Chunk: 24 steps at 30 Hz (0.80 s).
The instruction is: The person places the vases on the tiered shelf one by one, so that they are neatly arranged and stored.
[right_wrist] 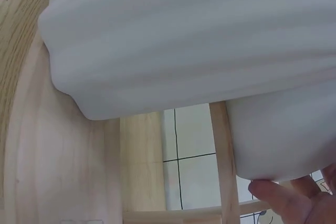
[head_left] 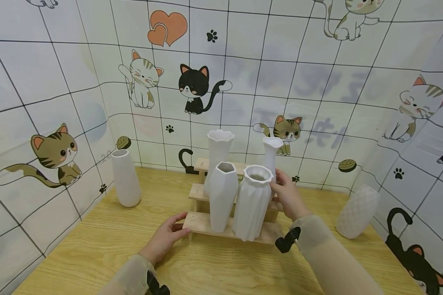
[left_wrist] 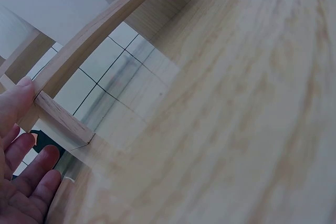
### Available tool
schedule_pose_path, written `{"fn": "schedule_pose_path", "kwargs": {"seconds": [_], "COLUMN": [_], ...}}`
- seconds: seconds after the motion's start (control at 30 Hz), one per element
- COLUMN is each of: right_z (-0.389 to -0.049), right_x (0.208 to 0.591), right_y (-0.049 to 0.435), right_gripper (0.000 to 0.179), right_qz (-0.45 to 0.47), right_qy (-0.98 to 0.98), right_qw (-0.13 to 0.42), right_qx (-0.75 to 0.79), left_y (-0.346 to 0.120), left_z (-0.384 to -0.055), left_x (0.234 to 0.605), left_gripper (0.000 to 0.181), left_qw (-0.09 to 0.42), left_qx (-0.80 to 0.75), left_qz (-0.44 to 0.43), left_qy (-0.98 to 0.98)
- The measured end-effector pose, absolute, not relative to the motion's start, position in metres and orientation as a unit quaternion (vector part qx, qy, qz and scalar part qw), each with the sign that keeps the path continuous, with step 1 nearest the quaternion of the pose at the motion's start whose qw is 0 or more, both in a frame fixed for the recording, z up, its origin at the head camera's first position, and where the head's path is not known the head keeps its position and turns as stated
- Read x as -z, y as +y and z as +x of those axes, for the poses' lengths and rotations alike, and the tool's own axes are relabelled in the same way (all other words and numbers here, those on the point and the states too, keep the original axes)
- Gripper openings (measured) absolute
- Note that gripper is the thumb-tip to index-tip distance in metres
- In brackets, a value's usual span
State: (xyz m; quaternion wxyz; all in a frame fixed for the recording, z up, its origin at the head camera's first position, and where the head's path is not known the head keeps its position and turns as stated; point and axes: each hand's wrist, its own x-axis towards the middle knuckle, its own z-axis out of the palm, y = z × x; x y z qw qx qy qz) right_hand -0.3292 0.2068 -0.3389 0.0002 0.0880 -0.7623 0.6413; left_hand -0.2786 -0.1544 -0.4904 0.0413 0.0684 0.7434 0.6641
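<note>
A three-step wooden stand [head_left: 203,221] bears several white vases. On its lowest step are a faceted vase [head_left: 223,200] and a fluted vase [head_left: 252,209]. Behind them rise a tall scalloped-rim vase [head_left: 219,143] and a slim-necked vase with a wavy rim [head_left: 271,149]. My left hand [head_left: 166,237] holds the left end of the lowest step between thumb and forefinger; its other fingers hang loose in the left wrist view. My right hand [head_left: 289,194] grips the slim-necked vase from the right. Below, the right wrist view has fingertips [right_wrist: 281,195] against this vase's base [right_wrist: 278,135].
A plain white vase [head_left: 126,178] stands on the wooden tabletop [head_left: 162,190] at the left, near the wall. To the right, a textured white vase [head_left: 358,211] stands by the other wall. Cat-patterned tiled covering [head_left: 243,78] lines the back and both sides.
</note>
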Motion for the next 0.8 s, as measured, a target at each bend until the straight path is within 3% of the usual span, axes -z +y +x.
{"fn": "schedule_pose_path", "kwargs": {"seconds": [0.8], "right_z": [-0.3287], "right_x": [0.3454], "right_y": [0.209], "right_gripper": [0.063], "right_qz": [0.1], "right_qy": [-0.765], "right_qw": [-0.014], "right_qx": [-0.636], "left_y": [-0.1525], "left_z": [-0.2759], "left_x": [0.4865], "left_gripper": [0.066], "left_qw": [0.051], "left_qx": [-0.672], "left_qz": [0.059], "left_qy": [0.737]}}
